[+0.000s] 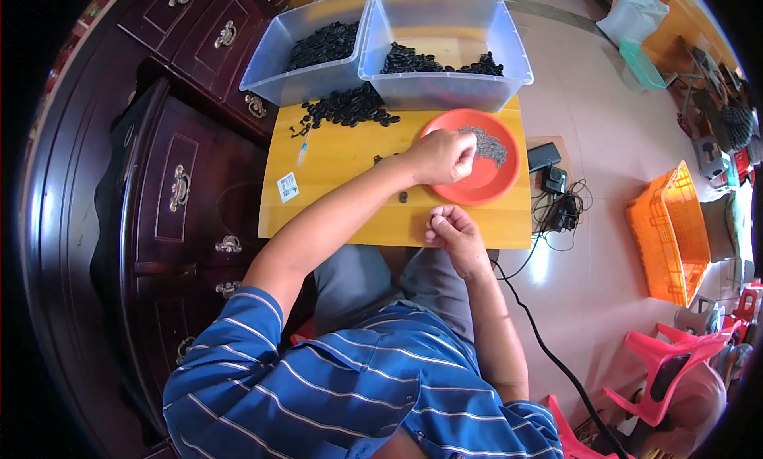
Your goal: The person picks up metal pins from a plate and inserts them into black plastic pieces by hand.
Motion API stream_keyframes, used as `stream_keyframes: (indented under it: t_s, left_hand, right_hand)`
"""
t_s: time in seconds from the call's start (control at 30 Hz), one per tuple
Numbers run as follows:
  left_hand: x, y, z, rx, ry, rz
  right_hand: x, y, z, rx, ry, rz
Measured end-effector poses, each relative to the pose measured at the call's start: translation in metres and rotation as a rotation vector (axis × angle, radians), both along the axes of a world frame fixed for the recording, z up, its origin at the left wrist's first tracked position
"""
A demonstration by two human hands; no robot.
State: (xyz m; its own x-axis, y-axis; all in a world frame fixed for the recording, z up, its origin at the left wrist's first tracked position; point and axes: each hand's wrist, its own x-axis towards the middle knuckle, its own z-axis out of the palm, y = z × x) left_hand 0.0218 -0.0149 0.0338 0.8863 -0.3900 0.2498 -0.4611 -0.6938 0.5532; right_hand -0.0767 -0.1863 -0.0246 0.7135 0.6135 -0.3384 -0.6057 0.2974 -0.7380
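Note:
My left hand is closed over the left part of an orange-red bowl, its fingertips curled out of sight. In the bowl lies a heap of small thin grey metal pieces. Nearer to me, over the table's front edge, my right hand is closed in a pinch. A small dark piece seems to show at its fingertips, too little to tell its kind. A small dark part lies on the yellow table between my left forearm and the bowl. A few more black bits sit just beyond that forearm.
Two clear plastic bins with black oval parts stand at the table's far side. Loose black parts are heaped before them. A white label lies at left. Dark drawers flank the left; cables and an orange crate are right.

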Motion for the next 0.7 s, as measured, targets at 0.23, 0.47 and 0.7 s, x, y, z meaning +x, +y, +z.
stream_keyframes:
  t_s: [0.23, 0.47, 0.7]
  left_hand:
    - [-0.075, 0.036, -0.008, -0.705, 0.349, 0.169]
    - [-0.125, 0.06, -0.022, -0.899, 0.511, 0.345]
    - [-0.151, 0.071, -0.039, -0.98, 0.471, 0.404]
  right_hand:
    - [-0.005, 0.002, -0.004, 0.026, -0.051, -0.066]
    - [-0.015, 0.018, 0.003, -0.074, -0.197, -0.074]
    - [-0.025, 0.041, 0.003, -0.181, -0.249, -0.051]
